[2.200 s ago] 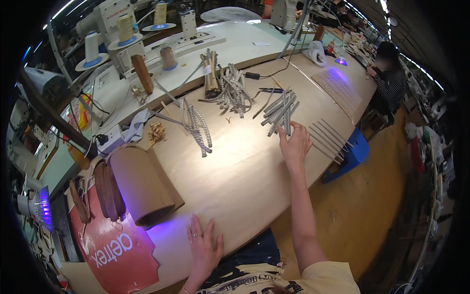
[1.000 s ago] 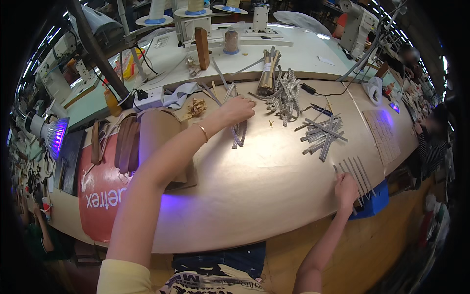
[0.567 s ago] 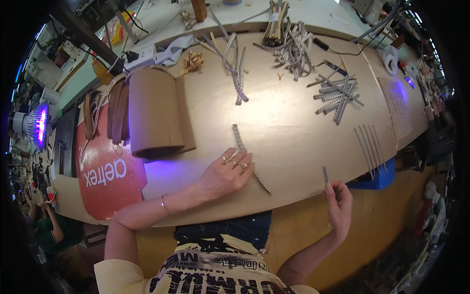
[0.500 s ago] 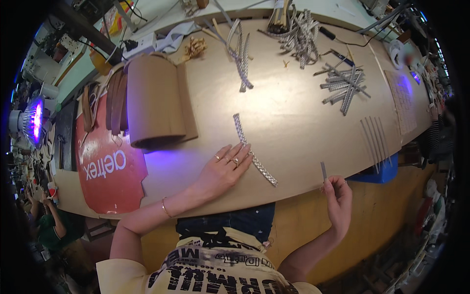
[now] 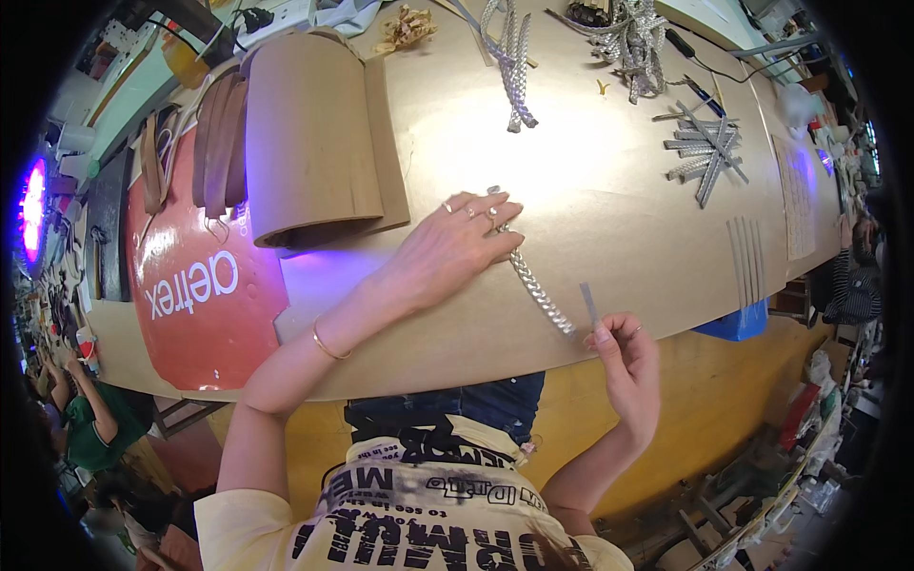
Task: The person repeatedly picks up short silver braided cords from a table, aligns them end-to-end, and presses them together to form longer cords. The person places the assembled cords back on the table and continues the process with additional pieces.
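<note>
Two hands work at the near edge of a tan-covered table. The left hand lies over a silver braided strap, its fingers stretched out and loosely spread on top, hiding the strap's upper part; the lower end runs out toward the right hand. There, thumb and fingers pinch a thin grey strip, its free end pointing away from the body, just beside the strap.

Left of the braid, a brown sheet roll fills much of the surface, near the left forearm. Past it are brown leather-like strips and a red sheet. Farther back lie a crumpled tan scrap, some longer braided straps and a silver tangle. To the right, short braided pieces cross in a heap; nearer, a row of slender grey strips reaches the table edge, above a blue stool-like object.
</note>
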Demonstrator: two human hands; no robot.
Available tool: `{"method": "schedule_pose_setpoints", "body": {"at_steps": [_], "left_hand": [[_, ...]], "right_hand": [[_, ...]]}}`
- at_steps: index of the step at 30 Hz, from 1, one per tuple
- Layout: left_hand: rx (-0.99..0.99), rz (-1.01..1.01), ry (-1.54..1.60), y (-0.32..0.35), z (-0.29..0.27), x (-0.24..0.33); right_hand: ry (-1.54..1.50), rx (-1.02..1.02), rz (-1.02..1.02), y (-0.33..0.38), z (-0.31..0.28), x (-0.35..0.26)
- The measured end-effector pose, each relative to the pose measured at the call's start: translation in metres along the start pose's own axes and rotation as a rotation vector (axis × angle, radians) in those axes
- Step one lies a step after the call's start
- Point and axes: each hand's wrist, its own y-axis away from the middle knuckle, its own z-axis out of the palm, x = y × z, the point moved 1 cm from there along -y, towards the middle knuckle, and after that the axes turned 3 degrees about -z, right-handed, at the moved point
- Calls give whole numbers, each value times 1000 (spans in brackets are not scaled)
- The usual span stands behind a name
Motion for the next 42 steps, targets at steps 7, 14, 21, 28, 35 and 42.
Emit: {"method": "schedule_pose_setpoints", "body": {"at_steps": [7, 14, 21, 28, 35, 42], "left_hand": [[-68, -54, 21, 20, -1, 18], [3, -539, 57, 39, -19, 36], [-11, -284, -226, 72, -16, 56], [-266, -379, 27, 91, -8, 49], [-332, -241, -40, 90, -24, 21], [-363, -211, -120, 89, -31, 10]], "right_hand": [[-146, -60, 45, 3, 3, -12], [-153, -179, 46, -2, 5, -21], [89, 112, -180, 25, 67, -19], [737, -279, -418, 55, 87, 27], [803, -430, -569, 46, 44, 56], [822, -520, -677, 43, 20, 62]]}}
